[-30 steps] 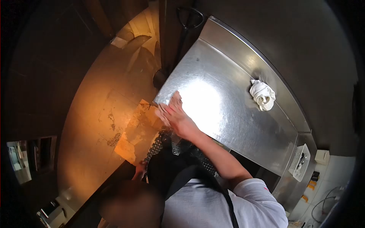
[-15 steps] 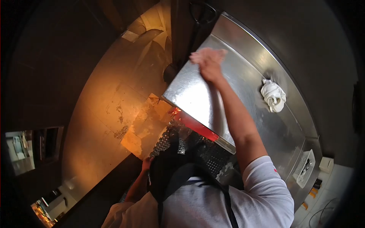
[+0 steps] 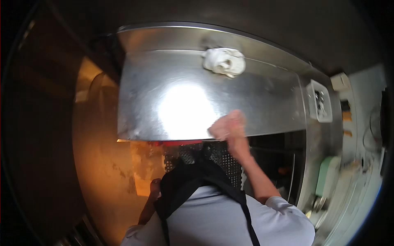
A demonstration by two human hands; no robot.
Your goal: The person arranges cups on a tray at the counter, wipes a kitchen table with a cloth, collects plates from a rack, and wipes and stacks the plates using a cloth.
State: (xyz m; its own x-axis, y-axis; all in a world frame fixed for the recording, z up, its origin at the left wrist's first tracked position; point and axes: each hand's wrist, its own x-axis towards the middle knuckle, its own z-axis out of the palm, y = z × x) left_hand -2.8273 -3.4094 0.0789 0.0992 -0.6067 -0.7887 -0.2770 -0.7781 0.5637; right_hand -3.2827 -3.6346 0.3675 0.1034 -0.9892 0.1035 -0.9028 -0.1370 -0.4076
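My right hand [image 3: 230, 125] is over the front edge of the steel counter [image 3: 262, 104], blurred by motion. Its fingers look spread, and no object shows in it. My left hand [image 3: 155, 186] hangs low beside the black apron [image 3: 193, 176]; its fingers are too small and dim to read. Toward the back of the counter lies a crumpled white cloth [image 3: 224, 62], away from both hands. A bright glare covers the counter's left half.
A white basket [image 3: 319, 101] with utensils stands to the right of the counter. Below the front edge are a red strip [image 3: 180, 143] and a perforated black mat [image 3: 230, 164]. A green container [image 3: 327, 176] is at the lower right.
The view has swung to the right, so the counter now lies nearly level. My right hand has come back from the counter's far left part to its front edge. The left hand stays low.
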